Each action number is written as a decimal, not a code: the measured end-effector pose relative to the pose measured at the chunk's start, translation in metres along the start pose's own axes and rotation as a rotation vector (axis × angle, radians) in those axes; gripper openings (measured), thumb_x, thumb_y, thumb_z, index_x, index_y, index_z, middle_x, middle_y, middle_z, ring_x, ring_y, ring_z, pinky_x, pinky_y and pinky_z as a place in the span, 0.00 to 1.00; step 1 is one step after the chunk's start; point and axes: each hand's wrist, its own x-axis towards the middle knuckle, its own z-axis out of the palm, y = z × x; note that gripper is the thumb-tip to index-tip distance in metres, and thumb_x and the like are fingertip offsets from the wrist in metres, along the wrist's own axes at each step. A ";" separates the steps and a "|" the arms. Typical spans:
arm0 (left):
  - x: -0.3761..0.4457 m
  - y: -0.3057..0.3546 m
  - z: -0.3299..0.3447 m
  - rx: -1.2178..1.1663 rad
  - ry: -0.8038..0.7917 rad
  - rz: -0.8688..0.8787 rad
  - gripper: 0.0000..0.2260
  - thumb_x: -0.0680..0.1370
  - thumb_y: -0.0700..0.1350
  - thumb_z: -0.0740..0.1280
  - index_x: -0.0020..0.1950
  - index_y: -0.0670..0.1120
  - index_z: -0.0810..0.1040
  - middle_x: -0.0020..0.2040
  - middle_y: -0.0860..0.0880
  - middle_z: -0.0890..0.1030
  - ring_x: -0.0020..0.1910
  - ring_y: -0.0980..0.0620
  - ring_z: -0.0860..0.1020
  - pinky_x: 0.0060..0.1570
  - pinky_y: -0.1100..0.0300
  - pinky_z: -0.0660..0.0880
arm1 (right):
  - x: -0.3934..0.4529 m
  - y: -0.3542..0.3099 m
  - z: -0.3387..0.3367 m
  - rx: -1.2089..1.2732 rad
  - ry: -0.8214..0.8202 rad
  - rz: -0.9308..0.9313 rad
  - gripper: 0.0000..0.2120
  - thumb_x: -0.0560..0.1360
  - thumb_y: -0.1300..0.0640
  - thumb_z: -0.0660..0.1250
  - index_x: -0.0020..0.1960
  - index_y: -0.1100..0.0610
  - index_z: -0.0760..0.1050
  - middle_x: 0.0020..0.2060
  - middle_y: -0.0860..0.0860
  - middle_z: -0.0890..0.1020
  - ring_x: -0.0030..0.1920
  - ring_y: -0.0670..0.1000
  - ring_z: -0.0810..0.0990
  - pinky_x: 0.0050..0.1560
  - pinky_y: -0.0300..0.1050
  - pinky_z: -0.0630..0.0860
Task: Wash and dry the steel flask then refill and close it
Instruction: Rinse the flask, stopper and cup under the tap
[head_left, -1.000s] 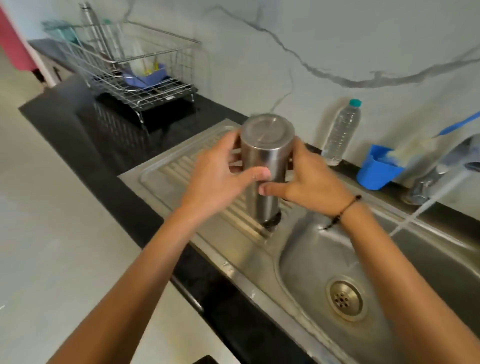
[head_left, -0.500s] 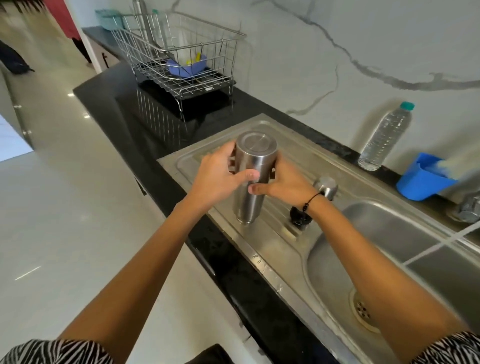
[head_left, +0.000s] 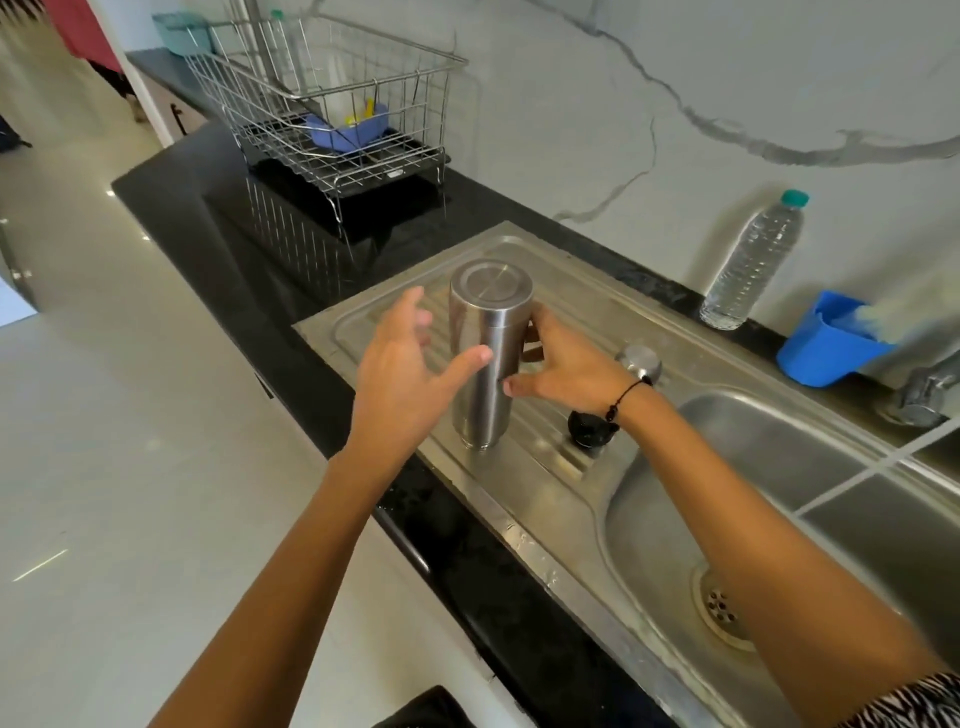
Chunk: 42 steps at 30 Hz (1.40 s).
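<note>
The steel flask (head_left: 485, 364) stands upside down, mouth down, on the ribbed drainboard (head_left: 561, 291) left of the sink basin. My left hand (head_left: 402, 379) is just to its left with fingers spread, off the flask, thumb reaching across its front. From the right, my right hand (head_left: 566, 366) still cups the flask, fingers on its far side and thumb tip at its edge. Behind my right wrist lie the steel cap (head_left: 640, 362) and the black stopper (head_left: 589, 428).
The tap (head_left: 919, 397) at the right runs a thin stream into the sink basin (head_left: 779, 467). A blue tub (head_left: 826, 345) and a plastic water bottle (head_left: 750, 260) stand by the wall. A wire dish rack (head_left: 332, 104) sits on the black counter, far left.
The inverted flask came down and left from over the basin edge onto the drainboard. My left hand, gripping it before, has opened and drawn off. The view swung left.
</note>
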 end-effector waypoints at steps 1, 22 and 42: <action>-0.009 0.000 0.000 0.021 0.082 0.039 0.34 0.72 0.55 0.71 0.74 0.46 0.63 0.63 0.48 0.75 0.59 0.53 0.74 0.58 0.54 0.75 | -0.004 0.003 -0.005 -0.028 0.001 0.015 0.35 0.70 0.61 0.72 0.71 0.53 0.58 0.62 0.52 0.72 0.61 0.49 0.72 0.59 0.43 0.70; 0.004 0.003 0.189 0.669 -0.583 0.408 0.24 0.79 0.47 0.63 0.74 0.48 0.62 0.63 0.40 0.69 0.62 0.40 0.70 0.59 0.50 0.69 | -0.135 0.127 -0.019 -0.228 0.242 0.548 0.17 0.74 0.63 0.63 0.62 0.58 0.73 0.59 0.54 0.78 0.60 0.54 0.75 0.59 0.44 0.69; -0.025 0.188 0.372 -0.711 -1.025 -0.281 0.17 0.82 0.51 0.54 0.55 0.40 0.75 0.33 0.45 0.75 0.29 0.49 0.72 0.33 0.54 0.67 | -0.186 0.218 -0.135 0.890 1.015 0.596 0.08 0.79 0.56 0.61 0.57 0.54 0.70 0.24 0.50 0.72 0.22 0.48 0.68 0.20 0.37 0.63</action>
